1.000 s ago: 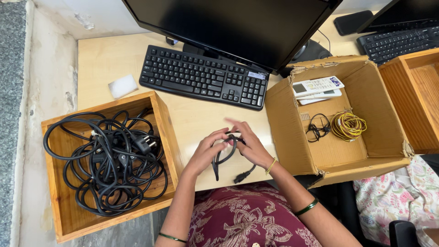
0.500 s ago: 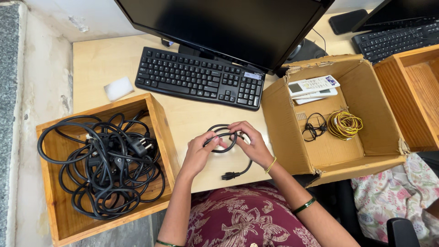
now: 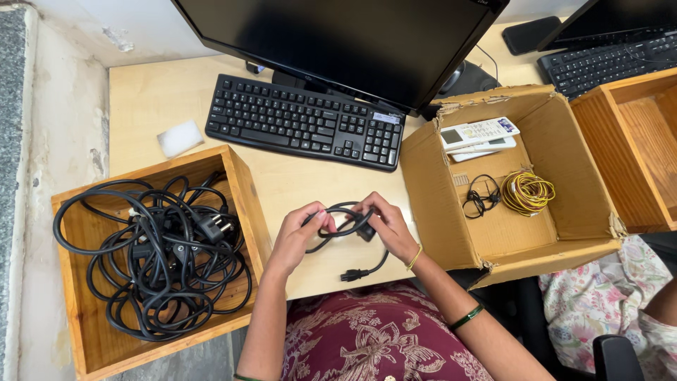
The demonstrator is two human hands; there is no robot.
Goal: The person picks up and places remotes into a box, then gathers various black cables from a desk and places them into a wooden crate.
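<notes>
You hold a short black power cable (image 3: 343, 227) above the pale wooden desk (image 3: 296, 185), your left hand (image 3: 295, 236) and right hand (image 3: 386, 224) both clenched on a loop of it, fingers pinching opposite sides, seemingly to keep the coil from springing open; its moulded plug end (image 3: 351, 274) dangles just below your grip, toward your lap. Left of your grip an open wooden crate (image 3: 248, 194) holds a tangle of thicker black cords (image 3: 159, 250). Right of it, a worn cardboard box (image 3: 430, 204) contains a white remote control (image 3: 479, 132), a thin black lead (image 3: 482, 196) and a coiled yellow wire (image 3: 529, 192). Beyond your hands sit a black keyboard (image 3: 303, 123) and a dark monitor (image 3: 338, 39); the desk meets a scuffed plaster wall (image 3: 70, 127)
</notes>
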